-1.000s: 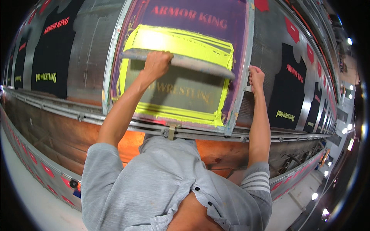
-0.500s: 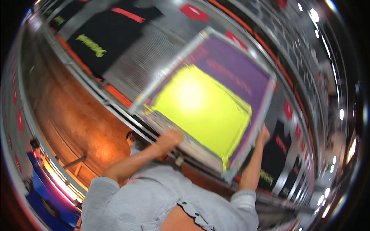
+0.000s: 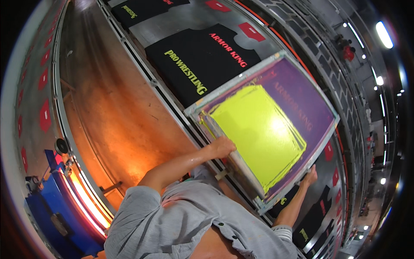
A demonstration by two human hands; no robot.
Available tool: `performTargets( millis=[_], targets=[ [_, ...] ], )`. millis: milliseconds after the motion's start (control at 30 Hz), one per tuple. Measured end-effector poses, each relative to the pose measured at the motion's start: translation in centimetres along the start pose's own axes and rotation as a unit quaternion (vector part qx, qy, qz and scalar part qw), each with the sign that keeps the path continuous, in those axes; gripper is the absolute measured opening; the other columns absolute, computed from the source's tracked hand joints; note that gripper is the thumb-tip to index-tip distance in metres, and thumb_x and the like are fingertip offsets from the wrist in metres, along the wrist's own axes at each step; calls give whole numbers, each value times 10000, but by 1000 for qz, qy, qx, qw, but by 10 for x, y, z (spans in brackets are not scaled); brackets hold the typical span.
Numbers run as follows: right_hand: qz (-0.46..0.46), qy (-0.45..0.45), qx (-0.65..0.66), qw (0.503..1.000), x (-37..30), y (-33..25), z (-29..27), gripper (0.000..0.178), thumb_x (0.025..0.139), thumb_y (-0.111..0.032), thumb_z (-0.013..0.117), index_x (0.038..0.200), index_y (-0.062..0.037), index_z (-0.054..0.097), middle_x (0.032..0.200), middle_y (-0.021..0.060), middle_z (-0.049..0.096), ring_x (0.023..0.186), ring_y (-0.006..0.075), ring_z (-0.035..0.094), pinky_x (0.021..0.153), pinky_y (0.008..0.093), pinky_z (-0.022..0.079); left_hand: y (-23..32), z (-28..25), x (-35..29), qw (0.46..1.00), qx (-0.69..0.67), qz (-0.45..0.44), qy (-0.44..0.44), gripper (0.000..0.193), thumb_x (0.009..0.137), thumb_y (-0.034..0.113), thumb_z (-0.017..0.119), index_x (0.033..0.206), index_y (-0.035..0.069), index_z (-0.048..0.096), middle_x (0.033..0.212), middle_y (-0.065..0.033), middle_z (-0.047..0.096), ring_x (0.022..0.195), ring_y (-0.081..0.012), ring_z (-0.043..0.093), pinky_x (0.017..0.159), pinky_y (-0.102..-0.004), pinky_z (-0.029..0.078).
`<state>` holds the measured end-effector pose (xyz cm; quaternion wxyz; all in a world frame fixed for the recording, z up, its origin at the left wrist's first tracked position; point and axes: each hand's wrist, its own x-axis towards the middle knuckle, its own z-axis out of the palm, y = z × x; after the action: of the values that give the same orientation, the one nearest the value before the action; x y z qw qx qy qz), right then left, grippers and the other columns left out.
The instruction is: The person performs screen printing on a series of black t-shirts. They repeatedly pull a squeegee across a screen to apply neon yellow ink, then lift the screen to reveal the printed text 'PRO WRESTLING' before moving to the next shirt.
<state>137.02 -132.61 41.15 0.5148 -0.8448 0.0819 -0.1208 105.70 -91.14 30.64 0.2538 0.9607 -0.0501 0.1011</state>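
Observation:
A screen-printing frame (image 3: pixel 308 172) with a pale rim is tilted in front of me. Bright yellow ink (image 3: pixel 254 134) covers much of its purple mesh. My left hand (image 3: pixel 222 147) is closed on the frame's near edge, where a pale bar runs along the side. At the right rim, my right hand (image 3: pixel 309 176) grips the frame with fingers partly hidden behind it. Just left of the frame lies a black T-shirt (image 3: pixel 194 56) with red and yellow lettering, flat on the table. Part of another dark shirt shows below the frame's lower right corner.
The long grey table (image 3: pixel 148 28) carries more black shirts (image 3: pixel 317 218) and red labels (image 3: pixel 251 32). A metal rail (image 3: pixel 153 82) edges it. To the left is a brown floor (image 3: pixel 120 121). A blue heater (image 3: pixel 56 207) with glowing tubes stands at lower left.
The frame has moved right along the table with both hands on it. A printed black shirt now shows beside it, where bare table was next to the frame before. The view has turned.

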Motion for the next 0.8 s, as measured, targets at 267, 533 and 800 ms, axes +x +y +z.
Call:
performTargets(
  millis=[267,533,800],
  targets=[
    [30,-46,149,987,-90,-48,319,297,911,-300,716,876,-6,743,714,-15,618,571,87,486,525,293,373,-246,-150,-47,992,95,-73,-39,145,684,71,658,811,111,716,807,-143,702,801,-371,694,690,-476,555],
    [91,-58,179,978,-136,-64,438,262,922,-265,717,883,-6,710,656,-50,534,545,59,443,500,249,331,-363,-218,-35,977,145,-61,-145,218,692,9,682,890,100,684,886,-93,685,856,-344,675,709,-457,546],
    [81,-70,167,980,-162,-70,459,240,917,-242,726,923,-2,717,758,-10,617,630,89,522,552,271,399,-378,-238,-53,978,122,-50,-160,136,695,17,671,822,56,696,800,-135,688,785,-361,687,664,-454,544]
  ],
)
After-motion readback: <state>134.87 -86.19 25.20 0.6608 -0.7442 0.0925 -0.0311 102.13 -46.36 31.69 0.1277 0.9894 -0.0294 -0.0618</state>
